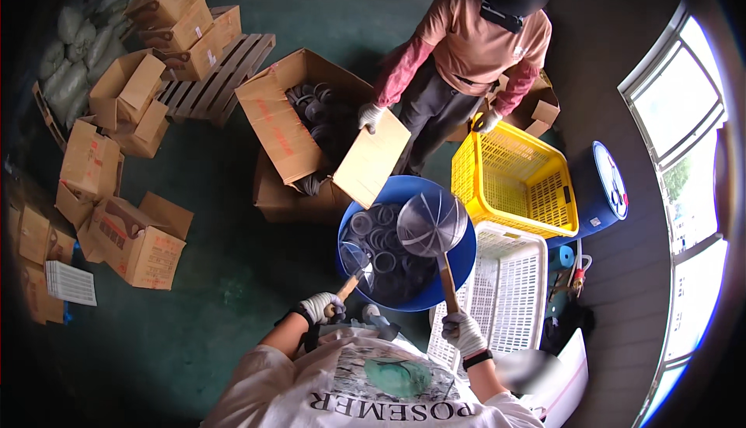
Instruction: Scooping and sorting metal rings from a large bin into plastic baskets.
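Note:
My gloved left hand (322, 307) is closed round the short wooden handle of a small metal skimmer (357, 261). The skimmer's head is over the left side of a round blue tub (468, 261). In my gloved right hand (465, 333) is the wooden handle of a larger skimmer (432, 224). Its wide, round mesh bowl is over the tub's upper right part and hides some of what lies below. Several grey, ring-shaped parts (385, 262) fill the tub, some of them looking translucent.
Across the tub, a co-worker (482, 47) touches a cardboard box (268, 121) of dark round parts and a yellow crate (513, 214). A white crate (509, 296) adjoins the tub's right side. A blue drum (610, 183) stands by the wall. Cartons (144, 245) and a pallet (225, 71) are left.

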Motion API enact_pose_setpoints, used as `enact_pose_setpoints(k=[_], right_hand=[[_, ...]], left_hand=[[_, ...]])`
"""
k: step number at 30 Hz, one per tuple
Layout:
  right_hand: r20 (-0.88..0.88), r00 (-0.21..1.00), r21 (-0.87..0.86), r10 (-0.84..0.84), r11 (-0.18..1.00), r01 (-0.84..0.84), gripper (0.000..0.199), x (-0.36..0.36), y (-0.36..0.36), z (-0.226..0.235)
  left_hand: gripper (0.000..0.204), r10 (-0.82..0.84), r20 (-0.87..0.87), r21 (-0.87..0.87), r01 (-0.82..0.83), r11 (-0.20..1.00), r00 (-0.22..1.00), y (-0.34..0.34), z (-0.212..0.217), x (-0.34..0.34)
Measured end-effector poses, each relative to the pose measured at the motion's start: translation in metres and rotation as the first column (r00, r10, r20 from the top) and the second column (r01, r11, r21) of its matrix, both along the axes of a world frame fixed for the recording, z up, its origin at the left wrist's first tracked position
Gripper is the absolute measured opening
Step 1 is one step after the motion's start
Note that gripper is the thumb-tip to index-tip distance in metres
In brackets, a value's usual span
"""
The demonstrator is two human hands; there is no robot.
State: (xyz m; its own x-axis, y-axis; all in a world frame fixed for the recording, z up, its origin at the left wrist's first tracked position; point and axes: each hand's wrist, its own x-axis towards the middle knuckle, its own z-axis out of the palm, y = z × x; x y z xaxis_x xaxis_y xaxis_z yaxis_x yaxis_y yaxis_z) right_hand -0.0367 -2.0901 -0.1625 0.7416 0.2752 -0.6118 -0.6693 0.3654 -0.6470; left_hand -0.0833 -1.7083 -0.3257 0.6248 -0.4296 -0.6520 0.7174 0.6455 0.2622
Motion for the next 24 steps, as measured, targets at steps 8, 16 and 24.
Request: enact_pose_setpoints(k=[8,16,24], right_hand=[[0.087,0.993,-0.277,-0.082,0.955,0.104,0.029,-0.012,-0.005,-0.009],[0.019,0.998,-0.214,-0.061,0.975,0.064,0.023,-0.012,0.013,0.024],[0.036,0.995,-0.197,-0.088,0.976,0.094,0.01,0.006,0.009,0.052]], left_hand=[[0.008,-0.14,0.333,0.167,0.088,0.982,0.932,0.0,-0.029,0.014],[0.01,-0.048,0.053,-0.061,0.051,0.997,0.997,0.003,-0.041,0.023],[0.013,-0.055,0.068,-0.061,0.059,0.996,0.996,0.002,-0.04,0.019]])
